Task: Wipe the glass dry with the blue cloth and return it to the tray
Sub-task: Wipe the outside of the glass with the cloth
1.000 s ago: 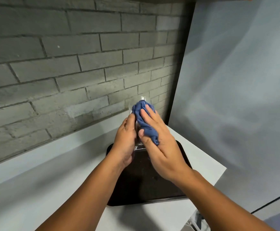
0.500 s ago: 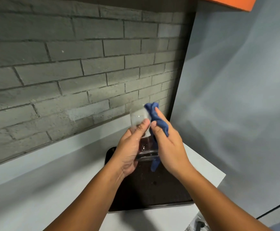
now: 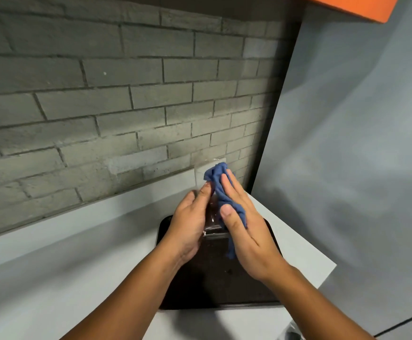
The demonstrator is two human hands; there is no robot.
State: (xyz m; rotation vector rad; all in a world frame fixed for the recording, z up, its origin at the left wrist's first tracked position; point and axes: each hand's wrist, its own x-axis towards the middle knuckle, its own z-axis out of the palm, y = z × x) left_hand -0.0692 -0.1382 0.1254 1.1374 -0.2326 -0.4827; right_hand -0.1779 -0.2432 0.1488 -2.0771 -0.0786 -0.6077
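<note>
A clear drinking glass (image 3: 203,173) is held upright above the dark tray (image 3: 214,285). My left hand (image 3: 190,227) grips its left side and base. My right hand (image 3: 246,239) presses the crumpled blue cloth (image 3: 220,190) against the glass's right side, fingers flat over the cloth. One end of the cloth reaches the glass's rim and another end hangs below my right palm. The lower part of the glass is hidden between my hands.
The tray lies on a white counter (image 3: 65,266) at its right end, near the counter's right edge (image 3: 322,276). A grey brick wall (image 3: 101,106) rises behind. A smooth grey wall (image 3: 347,143) stands to the right, with an orange cabinet (image 3: 352,6) overhead.
My right hand has slid the cloth round the glass, from its far right side back to the near side, fingers now flat. The view has tilted slightly upward.
</note>
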